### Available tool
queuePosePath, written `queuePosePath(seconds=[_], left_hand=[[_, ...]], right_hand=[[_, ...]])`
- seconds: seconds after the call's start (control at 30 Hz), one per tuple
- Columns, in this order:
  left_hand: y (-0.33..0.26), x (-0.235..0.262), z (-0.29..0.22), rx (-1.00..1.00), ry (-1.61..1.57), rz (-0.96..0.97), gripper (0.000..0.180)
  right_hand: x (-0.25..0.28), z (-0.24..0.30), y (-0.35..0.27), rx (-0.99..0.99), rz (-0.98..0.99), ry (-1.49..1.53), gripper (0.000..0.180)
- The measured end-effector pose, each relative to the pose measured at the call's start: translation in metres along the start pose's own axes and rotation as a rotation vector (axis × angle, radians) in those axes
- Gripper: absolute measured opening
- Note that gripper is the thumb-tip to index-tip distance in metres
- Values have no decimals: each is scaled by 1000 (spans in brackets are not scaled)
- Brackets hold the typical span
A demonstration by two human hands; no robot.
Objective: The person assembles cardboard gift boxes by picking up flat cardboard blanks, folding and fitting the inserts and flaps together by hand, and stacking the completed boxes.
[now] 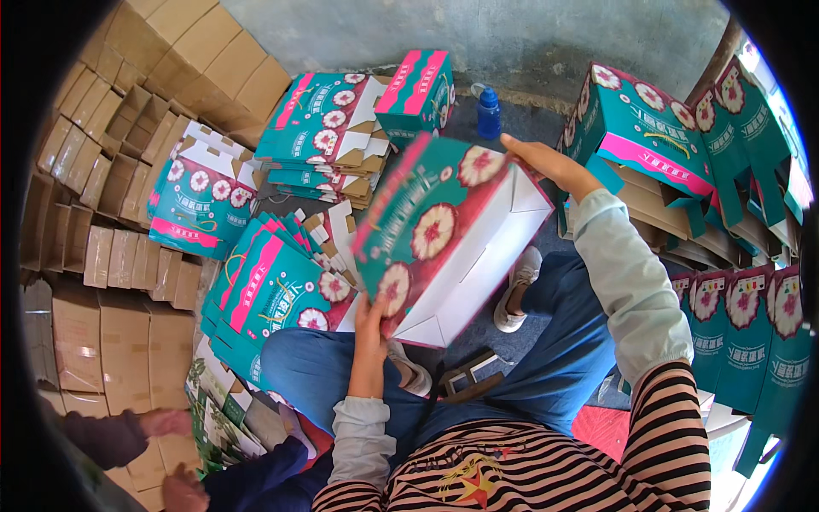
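Between my two hands is a teal and pink gift box (426, 224), printed with round flower-like slices. It is tilted, with its white folded bottom turned toward me, and its far-left edge is blurred. My left hand (369, 333) grips the near-left corner, fingers partly hidden by the box. Up at the far-right corner, my right hand (553, 167) is closed on the edge. Left of my knee lies a pile of flattened teal boxes (264, 290) with yellow cord handles.
A stack of flat boxes (299, 128), a standing box (416, 94) and a blue bottle (488, 115) are by the wall. Finished-looking boxes (653, 128) stand at right. Brown cartons (81, 333) fill the left. Another person's hands (183, 491) show at lower left.
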State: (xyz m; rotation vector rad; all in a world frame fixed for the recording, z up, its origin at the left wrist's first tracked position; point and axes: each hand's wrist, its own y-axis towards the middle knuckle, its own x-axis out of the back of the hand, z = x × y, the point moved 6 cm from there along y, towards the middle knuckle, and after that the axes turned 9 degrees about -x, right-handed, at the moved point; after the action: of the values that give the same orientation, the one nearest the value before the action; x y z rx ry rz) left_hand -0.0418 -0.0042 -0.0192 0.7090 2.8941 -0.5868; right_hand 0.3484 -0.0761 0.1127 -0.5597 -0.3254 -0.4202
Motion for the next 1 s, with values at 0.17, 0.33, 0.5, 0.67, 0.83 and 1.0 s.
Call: queuePosePath(seconds=[0.17, 0.33, 0.5, 0.67, 0.83, 1.0], left_hand=[[-21, -4, -78, -727, -92, -204, 56], [-2, 33, -42, -336, -364, -302, 54], [-4, 25, -29, -400, -255, -230, 57], [8, 29, -20, -241, -56, -196, 46], [29, 38, 11, -194, 26, -125, 46], [32, 27, 19, -250, 389, -152, 50]], right_hand=[[13, 6, -11, 180, 124, 288, 59], [-3, -15, 2, -65, 74, 225, 57], [-27, 0, -11, 280, 246, -50, 49], [-37, -45, 42, 308, 213, -97, 53], [-49, -88, 60, -208, 280, -37, 55], [-48, -64, 42, 60, 211, -31, 61]])
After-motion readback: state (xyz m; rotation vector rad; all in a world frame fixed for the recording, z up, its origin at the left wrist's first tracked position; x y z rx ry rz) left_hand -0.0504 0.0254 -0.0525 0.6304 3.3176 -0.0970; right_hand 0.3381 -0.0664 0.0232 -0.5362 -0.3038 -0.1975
